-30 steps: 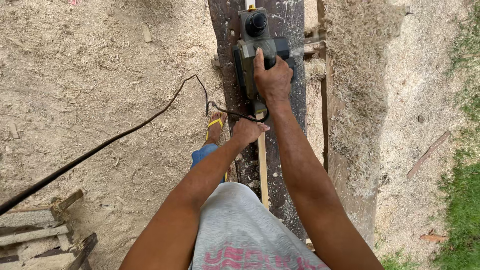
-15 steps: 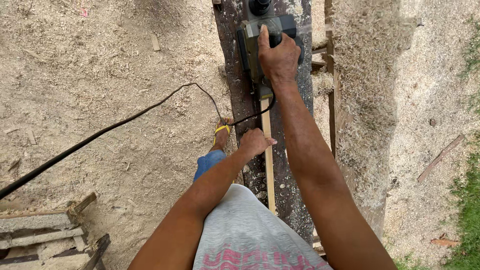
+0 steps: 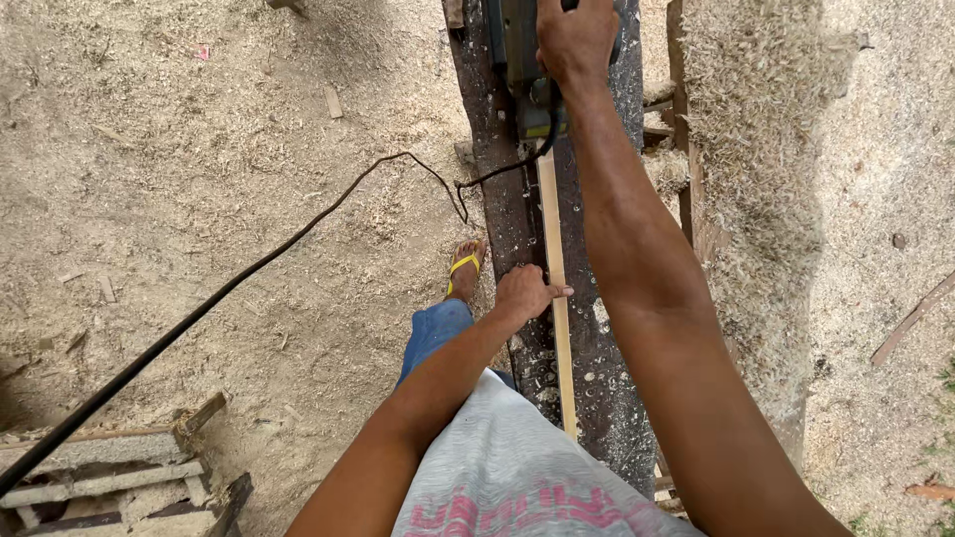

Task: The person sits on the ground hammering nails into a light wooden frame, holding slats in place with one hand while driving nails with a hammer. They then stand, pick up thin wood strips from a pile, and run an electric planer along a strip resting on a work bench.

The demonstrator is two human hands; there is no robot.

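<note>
Head cam, looking straight down: the right hand is wrapped tight round the handle of a green electric planer at the top edge of the shot; the planer sits on a thin pale wood strip that runs along a dark workbench plank; the left hand rests nearer the body, fingers curled, thumb pressing against the strip's side to steady it; a black power cord trails off the planer across the sawdust ground; one foot in a yellow sandal stands just beside the plank; some scrap boards lie bottom left.
</note>
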